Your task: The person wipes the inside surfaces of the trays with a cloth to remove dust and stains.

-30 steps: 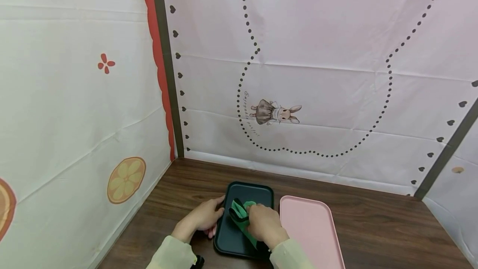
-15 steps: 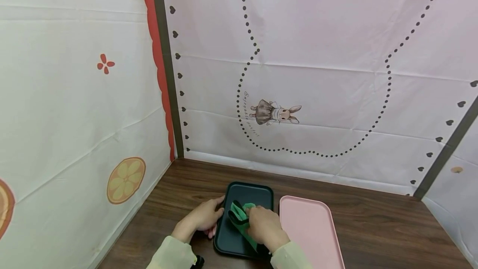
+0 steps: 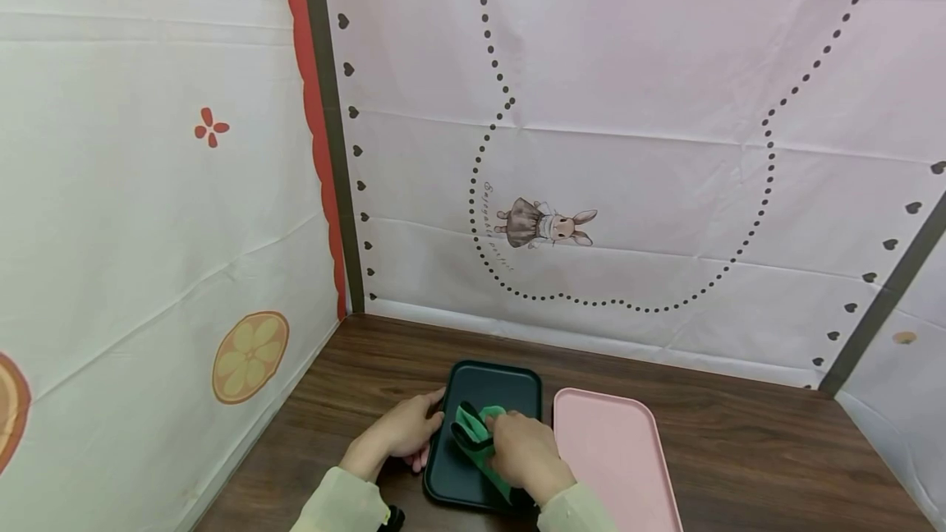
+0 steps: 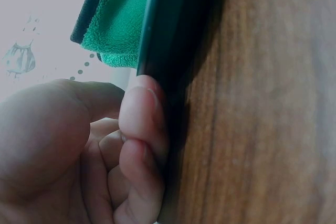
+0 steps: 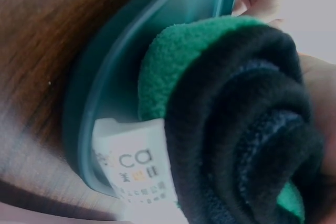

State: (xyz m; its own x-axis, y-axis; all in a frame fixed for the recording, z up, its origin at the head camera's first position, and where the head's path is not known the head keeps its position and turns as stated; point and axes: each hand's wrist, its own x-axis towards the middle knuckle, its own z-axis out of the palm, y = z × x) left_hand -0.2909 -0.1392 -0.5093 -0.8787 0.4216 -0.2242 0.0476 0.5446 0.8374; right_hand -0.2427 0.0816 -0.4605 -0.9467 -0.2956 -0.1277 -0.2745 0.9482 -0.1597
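1 dark tray (image 3: 498, 388) lies on the table (image 3: 384, 351), just beside a pink tray (image 3: 613, 454). We find the left hand (image 3: 402, 429) gripping the dark tray's left edge, fingers curled, probably to stop it sliding. The right hand (image 3: 523, 446) grasps a folded green cloth (image 3: 486, 465) inside the dark tray, its fingers clenched round it, presumably for firm control. We note a white label (image 5: 136, 163) sticking out of the cloth.
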